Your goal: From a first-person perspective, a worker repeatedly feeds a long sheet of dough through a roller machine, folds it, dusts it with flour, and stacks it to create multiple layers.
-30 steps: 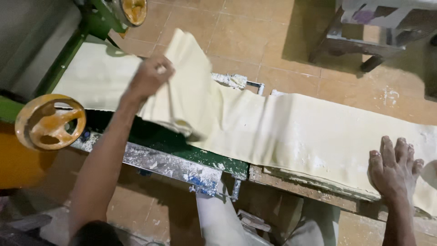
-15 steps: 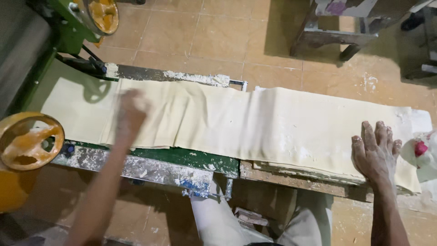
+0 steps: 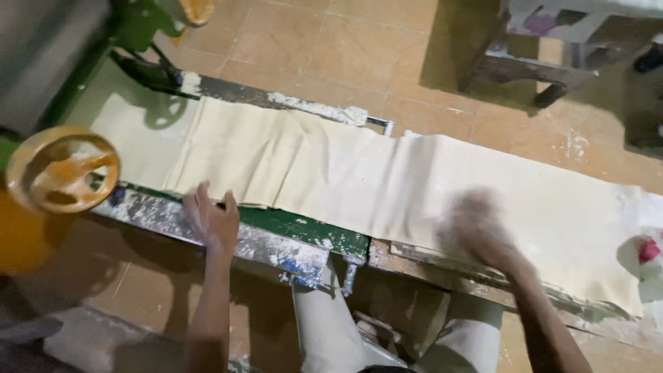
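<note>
A long pale dough sheet lies folded in layers across the green machine bed and a wooden board. My left hand rests at the bed's near edge, fingers apart, touching the dough's near edge. My right hand is blurred with motion over the dough's near right part, flat on or just above it, holding nothing.
A yellow handwheel sits at the left of the green machine, a second one at the top. A wooden stool frame stands on the tiled floor behind. A small red object lies at the right edge.
The lifted fold of dough has been laid flat. My left hand moved from the dough down to the near edge of the bed. My right hand slid left along the sheet.
</note>
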